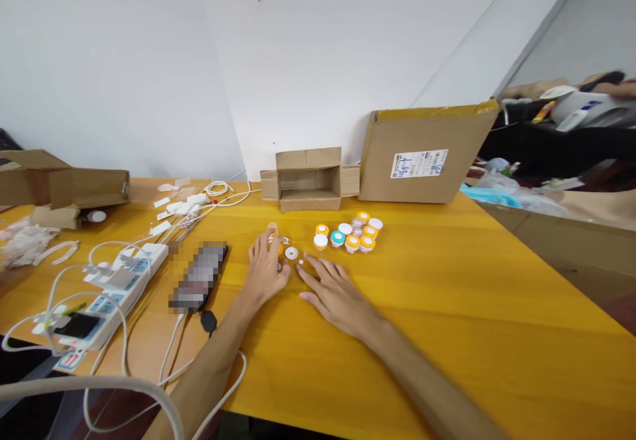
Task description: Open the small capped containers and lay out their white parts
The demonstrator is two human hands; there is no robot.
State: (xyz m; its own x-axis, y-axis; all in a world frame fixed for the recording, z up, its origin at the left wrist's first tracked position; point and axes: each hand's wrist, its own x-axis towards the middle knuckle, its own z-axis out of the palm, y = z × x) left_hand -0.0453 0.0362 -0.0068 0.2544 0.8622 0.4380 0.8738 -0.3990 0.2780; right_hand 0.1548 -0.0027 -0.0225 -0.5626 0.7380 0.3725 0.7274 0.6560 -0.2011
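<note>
Two bare forearms reach in from the near edge of a yellow wooden table (447, 307), converging over small parts. The left hand (264, 272) bends its fingers forward above an orange piece (280, 250); whether it has hold of anything cannot be told. The right hand (336, 293) angles inward, palm down, fingers loosely spread and thumb apart, its grasp empty, index fingertip just beside a small white disc (301, 262). A white ring (291, 247) lies between the hands, while lidded jars (352, 244) cluster beyond the right one.
</note>
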